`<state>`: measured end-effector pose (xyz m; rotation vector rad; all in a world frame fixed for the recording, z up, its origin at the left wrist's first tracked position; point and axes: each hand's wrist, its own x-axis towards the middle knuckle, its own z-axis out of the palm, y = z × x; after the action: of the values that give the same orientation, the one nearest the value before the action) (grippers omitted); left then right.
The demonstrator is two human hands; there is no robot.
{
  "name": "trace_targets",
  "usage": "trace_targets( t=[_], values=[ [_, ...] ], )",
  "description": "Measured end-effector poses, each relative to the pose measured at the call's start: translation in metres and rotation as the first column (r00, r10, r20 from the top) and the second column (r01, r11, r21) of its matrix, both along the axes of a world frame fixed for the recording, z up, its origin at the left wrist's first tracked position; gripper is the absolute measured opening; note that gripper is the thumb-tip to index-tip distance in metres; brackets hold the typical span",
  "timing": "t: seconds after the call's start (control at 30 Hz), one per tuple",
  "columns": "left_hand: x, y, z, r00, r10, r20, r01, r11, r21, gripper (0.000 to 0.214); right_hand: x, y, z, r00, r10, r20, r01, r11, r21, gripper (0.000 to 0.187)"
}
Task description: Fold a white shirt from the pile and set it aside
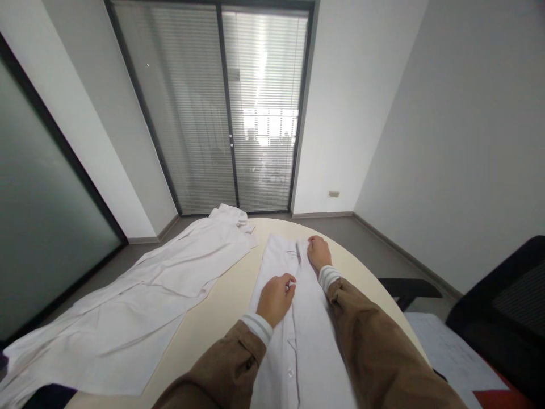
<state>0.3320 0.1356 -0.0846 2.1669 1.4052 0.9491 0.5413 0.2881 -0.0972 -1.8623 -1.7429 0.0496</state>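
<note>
A white buttoned shirt [289,341] lies folded into a long narrow strip down the middle of the pale table [213,318]. My left hand [276,297] rests on the strip's left side, fingers curled and pinching the cloth near the button placket. My right hand [318,251] is farther away at the collar end, fingers closed on the fabric there. Both arms wear brown sleeves with striped cuffs.
A second white garment [140,295] lies spread flat across the left of the table, reaching its far edge. A black office chair [502,318] stands at the right, with papers [447,352] and something red below it. Glass doors with blinds are straight ahead.
</note>
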Motion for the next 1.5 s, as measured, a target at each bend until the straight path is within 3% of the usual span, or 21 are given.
trace_targets(
  t=[0.13, 0.3, 0.47, 0.83, 1.03, 1.13, 1.23, 1.37, 1.5],
  values=[
    [0.000, -0.001, 0.001, 1.000, -0.016, 0.012, 0.016, 1.000, 0.005, 0.022, -0.001, 0.003, 0.007, 0.987, 0.163, 0.009, -0.163, 0.986, -0.023, 0.051],
    [-0.001, -0.003, 0.006, 1.000, -0.010, 0.006, 0.010, 1.000, -0.005, 0.028, -0.003, 0.010, 0.016, 0.978, 0.208, -0.001, -0.207, 0.974, -0.094, 0.030],
    [-0.001, -0.005, 0.009, 1.000, -0.023, 0.006, 0.023, 1.000, -0.010, 0.031, -0.003, 0.010, 0.024, 0.973, 0.230, -0.007, -0.229, 0.968, -0.107, 0.027],
    [0.000, 0.000, 0.007, 0.998, -0.051, 0.028, 0.052, 0.998, -0.044, 0.032, 0.000, 0.018, 0.028, 1.000, 0.007, 0.030, -0.005, 0.998, -0.063, 0.030],
    [0.001, -0.001, 0.007, 0.998, -0.056, -0.026, 0.055, 0.998, -0.026, 0.027, -0.013, 0.009, 0.018, 0.990, 0.106, 0.089, -0.107, 0.994, 0.006, 0.044],
    [0.001, 0.000, 0.005, 0.997, -0.066, -0.043, 0.068, 0.997, 0.037, 0.022, -0.022, 0.001, 0.013, 0.992, 0.053, 0.118, -0.059, 0.997, 0.044, 0.056],
    [0.001, 0.000, 0.005, 0.995, -0.071, -0.065, 0.075, 0.995, 0.062, 0.021, -0.030, -0.009, 0.006, 0.989, 0.038, 0.144, -0.029, 0.998, -0.064, 0.065],
    [0.002, -0.004, 0.008, 0.985, -0.065, -0.162, 0.076, 0.995, 0.063, 0.023, -0.040, -0.019, -0.001, 0.977, 0.151, 0.151, -0.095, 0.942, -0.323, 0.068],
    [0.000, -0.012, 0.010, 0.955, -0.089, -0.282, 0.100, 0.995, 0.024, 0.028, -0.048, -0.024, 0.007, 0.977, 0.170, 0.126, -0.108, 0.912, -0.396, 0.070]
  ],
)
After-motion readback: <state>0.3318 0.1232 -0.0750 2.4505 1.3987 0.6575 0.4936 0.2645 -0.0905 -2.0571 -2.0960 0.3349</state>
